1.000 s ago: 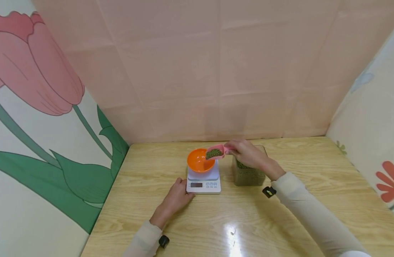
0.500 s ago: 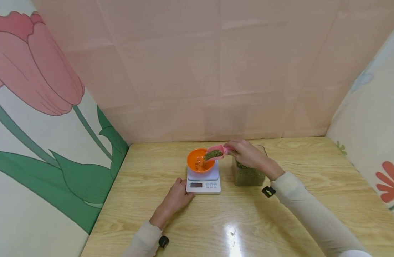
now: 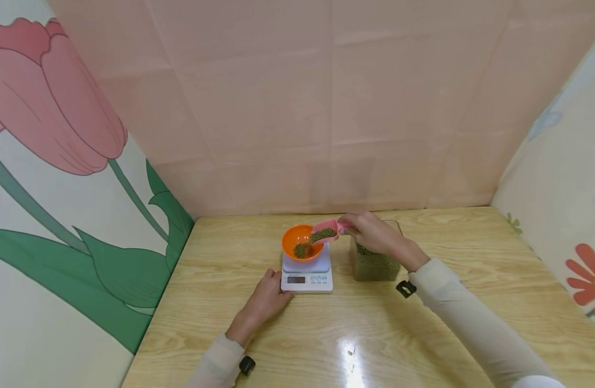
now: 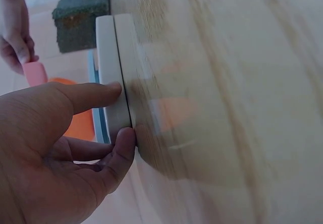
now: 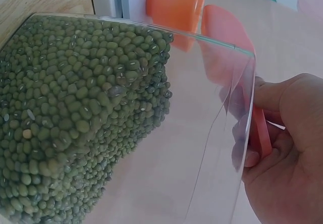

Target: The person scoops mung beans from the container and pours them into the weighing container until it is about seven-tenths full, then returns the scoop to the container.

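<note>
No wording or number is legible; the print point(image 3: 319, 279) and display point(image 3: 296, 279) on the white scale point(image 3: 307, 268) are too small.

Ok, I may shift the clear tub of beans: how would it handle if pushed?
The tub is probably heavy, with beans filling its lower part. Its boxy shape should resist rolling, and its smooth, clear walls may feel slippery.

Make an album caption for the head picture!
Pink scoop over an orange bowl on a scale, green beans in scoop and bowl.
</note>
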The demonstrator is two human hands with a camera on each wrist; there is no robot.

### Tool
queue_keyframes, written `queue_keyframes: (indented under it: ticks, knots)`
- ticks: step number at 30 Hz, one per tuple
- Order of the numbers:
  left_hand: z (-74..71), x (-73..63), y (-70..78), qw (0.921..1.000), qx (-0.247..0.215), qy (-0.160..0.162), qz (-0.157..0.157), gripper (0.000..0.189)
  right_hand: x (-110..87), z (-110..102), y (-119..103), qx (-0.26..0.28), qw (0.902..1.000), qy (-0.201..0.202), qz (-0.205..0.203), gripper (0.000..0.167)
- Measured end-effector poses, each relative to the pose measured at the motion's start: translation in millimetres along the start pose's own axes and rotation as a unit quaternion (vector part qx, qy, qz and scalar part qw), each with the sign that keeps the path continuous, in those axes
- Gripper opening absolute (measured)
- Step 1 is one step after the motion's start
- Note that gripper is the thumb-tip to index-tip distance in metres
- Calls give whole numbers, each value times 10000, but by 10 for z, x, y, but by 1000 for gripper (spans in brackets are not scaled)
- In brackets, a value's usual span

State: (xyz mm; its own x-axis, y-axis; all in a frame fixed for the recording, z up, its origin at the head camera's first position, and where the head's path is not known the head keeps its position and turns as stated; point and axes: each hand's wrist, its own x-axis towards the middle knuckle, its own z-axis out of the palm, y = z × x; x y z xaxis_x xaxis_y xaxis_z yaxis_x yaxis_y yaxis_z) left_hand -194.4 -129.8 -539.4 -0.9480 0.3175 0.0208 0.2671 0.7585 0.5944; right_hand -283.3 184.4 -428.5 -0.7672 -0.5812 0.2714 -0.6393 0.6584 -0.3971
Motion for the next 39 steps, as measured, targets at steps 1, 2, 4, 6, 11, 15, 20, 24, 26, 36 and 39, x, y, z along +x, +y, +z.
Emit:
queue_keyframes:
  ticks: [1,2,4,6,11,15,20,24,26,36,39]
  knots:
    - [1,1,0,10000,9,9,10,51,0,-3,-2,-4,10000,-7,3,24]
    - [1,3,1,10000,14,9,-13,51,0,-6,-5,-3,10000,-16,9,24]
    - [5,6,2,10000,16,18,-42,50,0,-13,-10,-7,10000,-30,19,24]
    - [8,8,4,10000,21,24,-66,49,1,-18,-19,-13,10000,-35,20,24]
    - [13,9,8,9999,-32,-22,-152,46,0,-22,-44,-69,10000,-52,-5,23]
    - [16,5,11,9998,-91,-50,-184,46,-1,-26,-62,-134,9999,-56,-2,22]
    - [14,9,20,9999,-65,-42,-153,45,-1,-40,-68,-186,9998,-68,13,23]
    - [14,9,25,9999,-78,-42,-128,45,-3,-38,-64,-197,9998,-48,-9,22]
    - [16,7,26,9999,-84,-48,-128,45,-5,-34,-59,-199,9998,-35,-15,21]
    - [20,3,33,9998,-127,-35,-121,46,-2,-23,-50,-318,9994,22,-111,22]
    - [24,4,30,9999,-128,-18,-94,46,-3,-31,-61,-365,9992,26,-144,21]
